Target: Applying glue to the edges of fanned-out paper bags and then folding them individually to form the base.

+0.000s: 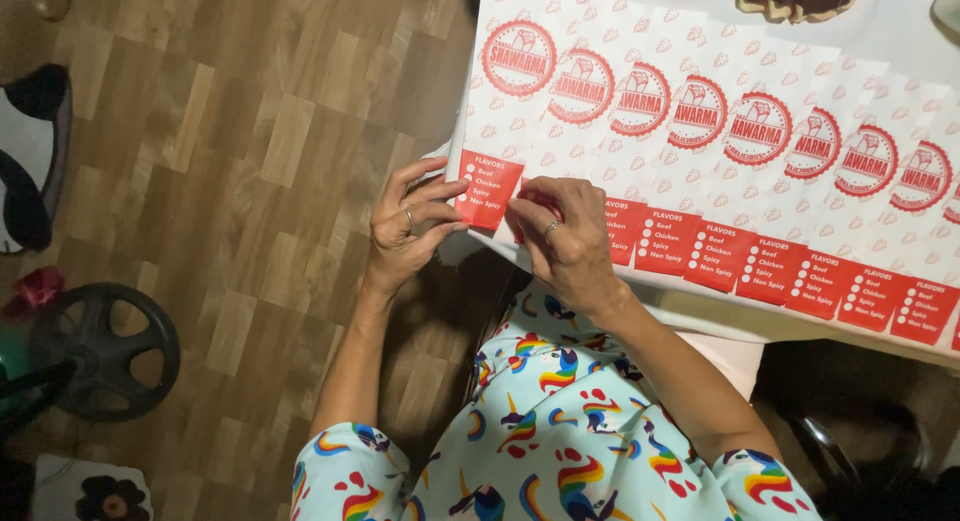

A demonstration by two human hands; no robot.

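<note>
Two hands work the end wrapper of a fanned row at the table's near edge.

The left hand (405, 226) pinches the red bottom of the first paper wrapper (497, 131), whose long axis runs from the table (700, 316) edge away. The right hand (565, 243), curled, presses the next wrapper (570, 131), hiding its red panel. The row's far end is cut off.

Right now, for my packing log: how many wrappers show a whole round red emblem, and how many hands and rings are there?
Wrappers with a whole round emblem: 8 (another is cut off at the edge)
Hands: 2, left hand and right hand
Rings: 2
Total: 12
</note>
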